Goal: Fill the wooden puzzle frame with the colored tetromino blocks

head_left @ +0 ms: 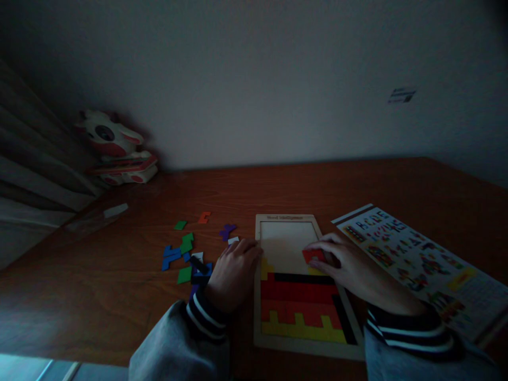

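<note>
A wooden puzzle board (309,350) lies on the table, its lower part filled with yellow, red and black pieces. My right hand (337,259) is over the board's right side, thumb and fingers closed on a red puzzle piece (310,256). Part of a yellow piece shows just below that hand. At the board's left edge rests my left hand (236,270), palm down with fingers stretched, holding nothing that I can see. Left of it are loose pieces, among them a green piece (187,243), a blue piece (170,257) and a purple piece (227,231).
A printed pattern sheet (416,254) lies right of the board. An orange piece (205,217) sits farther back on the wooden table (99,286). A cow-shaped toy (119,151) stands at the back left beside a curtain (35,174). Behind the table rises a wall.
</note>
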Motion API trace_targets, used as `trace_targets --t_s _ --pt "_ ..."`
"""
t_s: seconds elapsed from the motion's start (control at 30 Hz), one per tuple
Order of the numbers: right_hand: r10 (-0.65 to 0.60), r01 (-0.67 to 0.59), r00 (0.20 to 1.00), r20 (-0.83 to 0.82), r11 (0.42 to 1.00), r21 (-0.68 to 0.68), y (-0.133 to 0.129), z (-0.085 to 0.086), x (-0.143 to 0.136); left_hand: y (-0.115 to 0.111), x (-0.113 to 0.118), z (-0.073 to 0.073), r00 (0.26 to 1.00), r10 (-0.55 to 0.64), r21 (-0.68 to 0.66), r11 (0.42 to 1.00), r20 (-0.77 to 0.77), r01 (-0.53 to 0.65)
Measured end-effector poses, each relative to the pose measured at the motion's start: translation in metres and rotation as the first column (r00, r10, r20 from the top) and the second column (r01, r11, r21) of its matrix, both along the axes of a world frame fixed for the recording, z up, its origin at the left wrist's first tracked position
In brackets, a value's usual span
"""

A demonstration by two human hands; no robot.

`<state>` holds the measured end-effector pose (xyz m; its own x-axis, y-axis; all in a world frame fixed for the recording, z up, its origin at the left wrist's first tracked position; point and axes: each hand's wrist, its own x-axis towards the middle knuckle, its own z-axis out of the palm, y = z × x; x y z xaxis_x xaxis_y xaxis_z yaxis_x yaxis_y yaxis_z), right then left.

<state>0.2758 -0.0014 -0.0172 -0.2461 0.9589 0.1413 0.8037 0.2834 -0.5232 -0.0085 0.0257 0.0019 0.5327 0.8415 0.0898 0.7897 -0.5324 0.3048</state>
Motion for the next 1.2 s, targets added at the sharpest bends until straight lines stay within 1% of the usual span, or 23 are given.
trace_targets --t_s 0.1,0.23,0.5,0.6,0.7,0.8,0.93,1.2 --pt "-0.005 0.005 1.0 0.0 1.0 0.018 0.0 0.003 -0.002 0.0 0.001 0.002 1.0 0.0 -0.009 1.0 -0.008 0.0" --pt "-0.052 0.054 0.998 -0.034 0.998 0.044 0.0 0.009 -0.011 0.0 0.0 0.002 1.0 -0.012 0.002 1.0 -0.002 0.012" --pt "-0.076 0.076 0.997 0.024 0.997 0.012 0.004 0.006 -0.007 0.0 0.0 0.0 1.0 -0.006 0.009 1.0 -0.021 0.006" --pt "-0.089 0.087 0.996 0.025 0.994 0.061 0.001 0.01 -0.014 0.0 0.0 -0.002 1.0 -0.015 0.024 1.0 -0.016 0.015" --pt "-0.107 0.1 0.992 0.071 0.99 0.098 -0.002 0.014 -0.023 0.0 0.0 -0.002 1.0 -0.014 0.032 0.999 -0.003 0.014" --pt "-0.108 0.099 0.987 0.117 0.992 0.082 -0.003 0.016 -0.028 -0.001 0.0 0.0 1.0 -0.007 0.024 1.0 -0.004 0.007" --pt "-0.079 0.074 0.989 0.126 0.996 0.041 -0.003 0.017 -0.026 -0.001 0.0 0.001 1.0 -0.009 0.022 1.0 -0.02 0.01" --pt "-0.061 0.057 0.985 0.163 0.998 0.027 -0.002 0.016 -0.025 -0.001 0.001 0.003 1.0 0.0 0.005 1.0 -0.025 0.0"
